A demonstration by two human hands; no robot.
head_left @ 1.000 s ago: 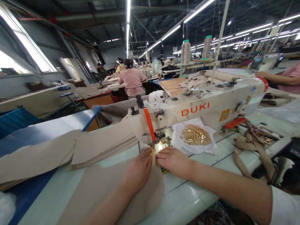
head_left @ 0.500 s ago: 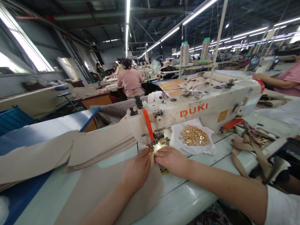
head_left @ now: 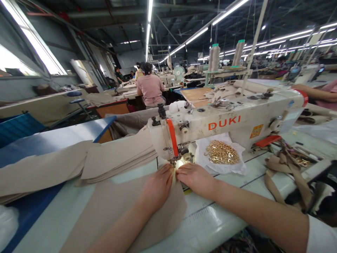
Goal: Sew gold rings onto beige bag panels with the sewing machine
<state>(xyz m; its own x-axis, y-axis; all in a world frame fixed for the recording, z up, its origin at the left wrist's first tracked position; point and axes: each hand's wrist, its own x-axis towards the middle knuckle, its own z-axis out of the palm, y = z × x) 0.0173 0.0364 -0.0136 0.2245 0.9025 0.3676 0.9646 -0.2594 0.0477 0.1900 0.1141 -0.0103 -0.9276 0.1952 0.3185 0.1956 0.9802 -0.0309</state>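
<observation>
At the needle area of a white sewing machine [head_left: 195, 128] marked DUKI, both hands are close together. My left hand [head_left: 158, 184] rests on a beige fabric panel [head_left: 116, 203], its fingers drawn together and gripping it just left of the presser foot [head_left: 173, 162]. Opposite it, my right hand [head_left: 196, 178] has its fingertips pinched at the panel's right edge, beside the foot. The machine's lamp lights the small gap between the fingertips. The panel lies flat under my left forearm and spreads toward the front. Fingers hide the exact stitching spot.
Stacked beige panels [head_left: 121, 158] lie left of the machine. Behind my right hand, gold metal rings [head_left: 223, 152] fill a white cloth [head_left: 201, 154]. Beige straps [head_left: 286, 172] hang at the right. Thread cones [head_left: 214, 59] stand behind; a person in pink [head_left: 150, 88] sits ahead.
The whole view has shifted slightly, so the machine and hands appear a little farther right. Both hands keep their places on the fabric at the presser foot.
</observation>
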